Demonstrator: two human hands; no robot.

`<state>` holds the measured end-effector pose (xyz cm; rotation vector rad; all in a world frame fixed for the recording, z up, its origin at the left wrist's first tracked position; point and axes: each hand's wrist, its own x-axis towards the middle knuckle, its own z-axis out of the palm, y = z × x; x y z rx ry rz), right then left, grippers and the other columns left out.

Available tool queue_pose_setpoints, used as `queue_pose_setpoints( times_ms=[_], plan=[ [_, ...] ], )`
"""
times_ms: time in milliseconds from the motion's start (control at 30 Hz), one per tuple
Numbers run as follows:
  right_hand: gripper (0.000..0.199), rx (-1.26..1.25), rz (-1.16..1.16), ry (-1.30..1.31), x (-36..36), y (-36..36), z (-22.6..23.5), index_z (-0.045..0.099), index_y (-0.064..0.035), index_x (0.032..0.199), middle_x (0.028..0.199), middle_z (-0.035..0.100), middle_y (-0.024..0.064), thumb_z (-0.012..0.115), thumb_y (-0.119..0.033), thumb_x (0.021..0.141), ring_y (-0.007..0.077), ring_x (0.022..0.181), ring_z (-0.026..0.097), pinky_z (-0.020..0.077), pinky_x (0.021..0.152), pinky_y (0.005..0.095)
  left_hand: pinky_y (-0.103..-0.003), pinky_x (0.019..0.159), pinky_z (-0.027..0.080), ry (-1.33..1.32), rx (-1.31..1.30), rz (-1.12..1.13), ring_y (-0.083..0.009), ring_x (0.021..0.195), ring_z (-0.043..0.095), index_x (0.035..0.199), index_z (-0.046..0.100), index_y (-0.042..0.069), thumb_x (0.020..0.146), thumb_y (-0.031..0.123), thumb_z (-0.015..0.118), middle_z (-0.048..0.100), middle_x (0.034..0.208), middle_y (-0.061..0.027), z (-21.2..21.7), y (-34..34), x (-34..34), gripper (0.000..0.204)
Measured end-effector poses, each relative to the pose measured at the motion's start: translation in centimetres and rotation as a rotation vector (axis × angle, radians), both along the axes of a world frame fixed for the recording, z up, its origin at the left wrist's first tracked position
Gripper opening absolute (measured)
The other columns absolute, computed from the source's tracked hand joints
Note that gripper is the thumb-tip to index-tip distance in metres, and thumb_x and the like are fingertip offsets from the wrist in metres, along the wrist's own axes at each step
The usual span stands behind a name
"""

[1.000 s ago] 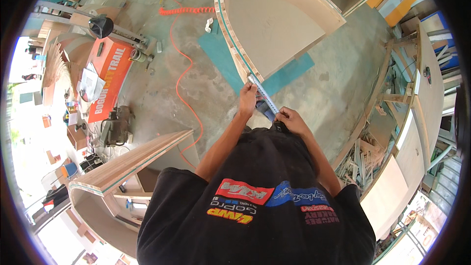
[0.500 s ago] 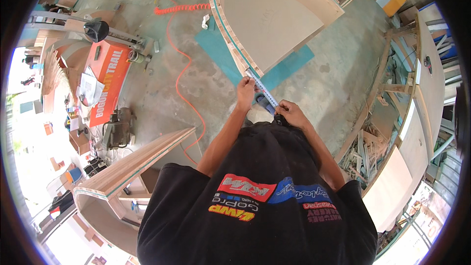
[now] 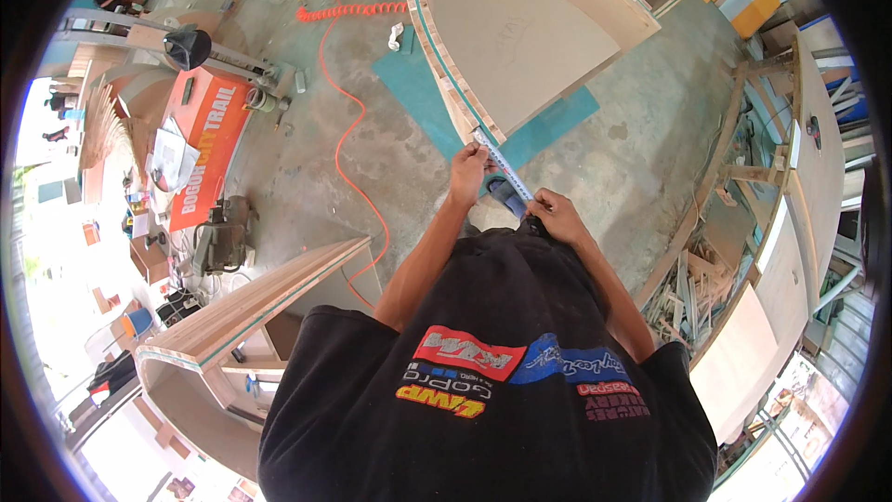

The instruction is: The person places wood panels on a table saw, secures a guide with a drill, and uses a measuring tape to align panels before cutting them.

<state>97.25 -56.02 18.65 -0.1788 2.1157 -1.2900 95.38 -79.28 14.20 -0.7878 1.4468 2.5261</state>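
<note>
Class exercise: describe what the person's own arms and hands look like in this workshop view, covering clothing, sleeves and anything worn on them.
Both forearms are bare. The left hand and right hand show no gloves; no watch or ring can be made out. Short sleeves of a black T-shirt cover the upper arms. The shirt carries red, blue and yellow printed patches.

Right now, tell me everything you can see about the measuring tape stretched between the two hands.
The measuring tape is a thin, pale strip with fine markings too small to make out. It is drawn out taut on a slant from the lower corner of the curved plywood cabinet down toward the person. The left hand pinches it near the cabinet's corner, and the right hand holds its lower end. Its case is not visible. Below it lie the concrete floor and a blue sandal.
</note>
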Motion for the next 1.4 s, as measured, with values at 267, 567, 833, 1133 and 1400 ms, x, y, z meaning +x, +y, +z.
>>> queue_pose_setpoints(
  times_ms=[267,567,833,1133,1400],
  plan=[
    [0.02,0.016,-0.002,0.041,0.2,-0.2,1.1,0.062,-0.0007,0.091,0.08,0.068,0.0084,0.064,-0.02,0.095,0.0164,0.074,0.063,0.0504,0.073,0.033,-0.034,0.077,0.054,-0.012,0.025,-0.004,-0.0165,0.079,0.063,0.092,0.058,0.006,0.099,0.014,0.052,0.063,0.087,-0.0047,0.0,0.1,-0.1,0.013],
    [0.018,0.03,-0.009,0.028,0.3,-0.3,1.3,0.062,0.0001,0.09,0.082,0.07,0.0083,0.062,-0.017,0.095,0.0153,0.08,0.065,0.05,0.077,0.033,-0.032,0.072,0.054,0.008,0.023,-0.005,-0.016,0.074,0.063,0.094,0.06,0.001,0.101,0.015,0.05,0.065,0.085,-0.0066,0.5,0.0,-0.2,0.018],
    [0.019,0.097,-0.056,0.13,1.3,-0.6,0.4,0.063,-0.0013,0.093,0.082,0.069,0.0084,0.063,-0.02,0.094,0.0171,0.078,0.064,0.0497,0.075,0.0342,-0.033,0.075,0.056,-0.053,0.019,-0.027,-0.0164,0.077,0.064,0.096,0.061,0.0,0.1,0.014,0.052,0.065,0.088,-0.0078,-0.5,-0.6,-0.6,0.017],
    [0.023,0.083,-0.183,0.329,3.9,-0.8,-3.2,0.059,-0.0056,0.1,0.081,0.065,0.0139,0.058,-0.028,0.096,0.028,0.073,0.064,0.0498,0.068,0.0409,-0.038,0.08,0.056,-0.131,0.101,-0.012,-0.0234,0.09,0.063,0.108,0.056,-0.001,0.097,0.013,0.058,0.062,0.097,-0.0113,-3.9,-2.1,0.2,0.019],
    [0.059,0.001,0.181,-0.125,7.1,3.4,-7.8,0.046,-0.0034,0.124,0.092,0.069,0.0135,0.074,-0.038,0.086,0.0239,0.085,0.067,0.0514,0.073,0.0372,-0.036,0.05,0.052,-0.505,-0.366,-0.224,-0.0234,0.05,0.06,0.07,0.064,0.002,0.09,0.018,0.054,0.063,0.062,-0.0126,-9.8,-0.4,7.2,0.028]
  ],
)
